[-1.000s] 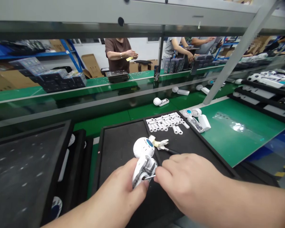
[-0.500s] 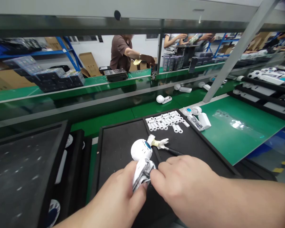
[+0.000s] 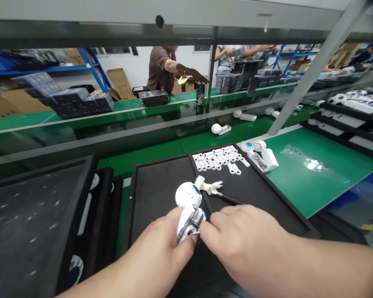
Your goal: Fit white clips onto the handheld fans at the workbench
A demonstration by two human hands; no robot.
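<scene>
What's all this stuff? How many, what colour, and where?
Held device: 1, white, left hand.
Round head: 1, white and blue, just beyond it.
Middle tray: 1, black, under the hands.
Small strips: many, white, on it.
Tool handle: 1, black, on it.
Loose pieces: about 4, mostly white, beside it.
Clear sheet: 1, see-through, green board.
White devices: at least 3, white, green belt.
Other trays: several, black, left and right.
Stacked boxes: many, dark, far left.
Shelves: some, blue, background.
Beam: 1, grey, overhead.
Co-workers: 3 or more, one brown-shirted, background.
Left hand: 1, bare, holding the device.
Right hand: 1, bare, curled beside it.
</scene>
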